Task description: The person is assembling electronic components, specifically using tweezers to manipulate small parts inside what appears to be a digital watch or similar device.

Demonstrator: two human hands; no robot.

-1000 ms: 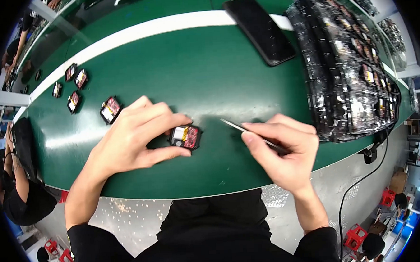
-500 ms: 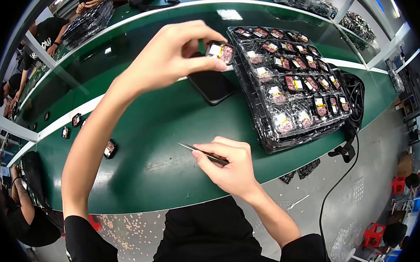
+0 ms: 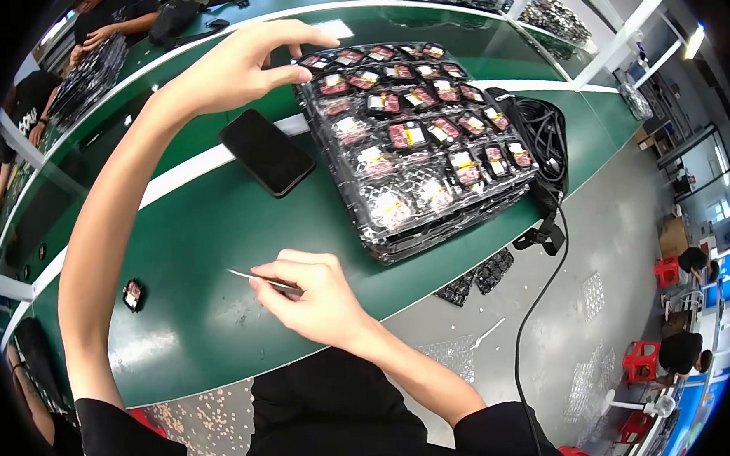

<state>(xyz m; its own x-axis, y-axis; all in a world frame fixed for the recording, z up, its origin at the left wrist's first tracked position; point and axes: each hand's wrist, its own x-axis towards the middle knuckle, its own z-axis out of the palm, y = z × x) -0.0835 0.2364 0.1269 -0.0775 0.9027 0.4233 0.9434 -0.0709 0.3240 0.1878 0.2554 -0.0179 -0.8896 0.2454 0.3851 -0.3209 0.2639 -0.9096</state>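
Note:
My left hand (image 3: 245, 65) reaches across to the far left corner of a stack of clear plastic trays (image 3: 366, 240). Its thumb and fingers are apart around a small black device (image 3: 315, 63) sitting in the corner pocket. Many pockets of the top tray hold similar small black devices with red, white and yellow faces, such as one device (image 3: 407, 134) near the middle. Over the green table, my right hand (image 3: 315, 301) is closed on metal tweezers (image 3: 260, 279), their tips pointing left. One more loose device (image 3: 134, 295) lies on the table beside my left forearm.
A black phone (image 3: 268, 153) lies left of the trays. Coiled black cable (image 3: 542, 136) sits to their right, and a cord hangs past the table edge. A white rail (image 3: 189, 178) crosses the green table (image 3: 192, 245). Other people work beyond and at far left.
My left hand carried a small device to the tray's far left corner, and its fingers have come apart there. The view has shifted; my right hand still grips the tweezers.

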